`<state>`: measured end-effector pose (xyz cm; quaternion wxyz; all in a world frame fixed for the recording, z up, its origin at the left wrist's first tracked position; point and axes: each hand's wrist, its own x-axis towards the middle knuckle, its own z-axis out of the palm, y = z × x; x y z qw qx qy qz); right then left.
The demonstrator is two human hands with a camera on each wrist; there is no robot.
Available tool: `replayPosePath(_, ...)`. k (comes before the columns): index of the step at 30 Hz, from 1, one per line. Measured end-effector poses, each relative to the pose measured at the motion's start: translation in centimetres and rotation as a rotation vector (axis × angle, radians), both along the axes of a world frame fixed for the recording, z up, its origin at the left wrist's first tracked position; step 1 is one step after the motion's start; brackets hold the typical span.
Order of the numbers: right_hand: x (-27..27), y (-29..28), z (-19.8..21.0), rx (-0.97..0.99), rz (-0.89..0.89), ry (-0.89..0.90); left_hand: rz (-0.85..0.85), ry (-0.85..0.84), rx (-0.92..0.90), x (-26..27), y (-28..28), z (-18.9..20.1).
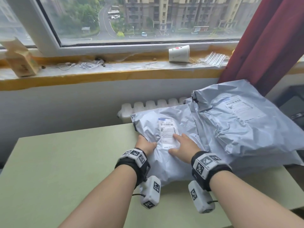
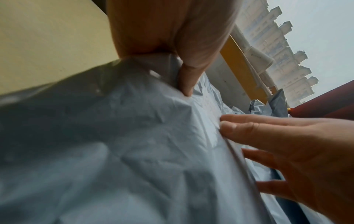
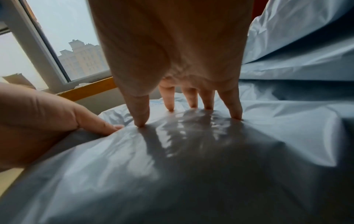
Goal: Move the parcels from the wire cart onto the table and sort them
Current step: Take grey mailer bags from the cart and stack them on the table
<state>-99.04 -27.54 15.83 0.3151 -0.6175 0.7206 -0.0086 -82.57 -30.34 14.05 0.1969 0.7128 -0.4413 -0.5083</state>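
Note:
A grey plastic parcel point(image 1: 172, 162) with a white label point(image 1: 168, 132) lies on the pale green table point(image 1: 65, 162). My left hand point(image 1: 145, 144) grips its left edge with the thumb point(image 2: 186, 80) pressed into the top; the other fingers are hidden. My right hand point(image 1: 184, 145) rests on top of it, and its spread, straight fingertips point(image 3: 140, 119) dent the plastic point(image 3: 191, 166). To the right a larger grey parcel point(image 1: 238, 122) lies stacked on another grey parcel point(image 1: 263, 160). The wire cart is out of view.
Behind the table are a white radiator point(image 1: 148, 106) and a windowsill with a paper cup point(image 1: 179, 53), a cardboard box point(image 1: 19, 60) and loose cables point(image 1: 88, 65). A red curtain point(image 1: 263, 38) hangs at the right, above a dark object point(image 1: 292, 102).

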Motion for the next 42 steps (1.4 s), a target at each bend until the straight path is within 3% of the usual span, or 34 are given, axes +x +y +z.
replayPosePath(3,0.0,0.1,-0.3,0.020,0.006,0.043,0.008,-0.073,-0.083,0.2,0.4,-0.1)
replayPosePath(6,0.1,-0.1,-0.4,0.035,0.001,0.065,-0.051,-0.285,-0.310,0.6,0.8,0.9)
replayPosePath(8,0.1,-0.4,-0.1,0.059,0.008,0.087,-0.190,-0.431,-0.385,0.8,0.7,1.3)
replayPosePath(11,0.2,-1.1,0.7,0.062,0.022,0.134,-0.418,-0.530,-0.352,0.6,0.6,1.6)
replayPosePath(25,0.3,-2.7,-0.1,0.095,0.062,0.198,-0.664,-0.522,-0.210,-1.0,-0.4,-1.6)
replayPosePath(38,0.7,-3.3,-0.4,0.196,0.024,0.263,-0.707,-0.472,-0.151,-0.8,-0.8,-1.9)
replayPosePath(42,0.9,-3.2,0.6,0.175,0.032,0.251,-0.649,-0.400,-0.177,0.1,-1.0,-0.5)
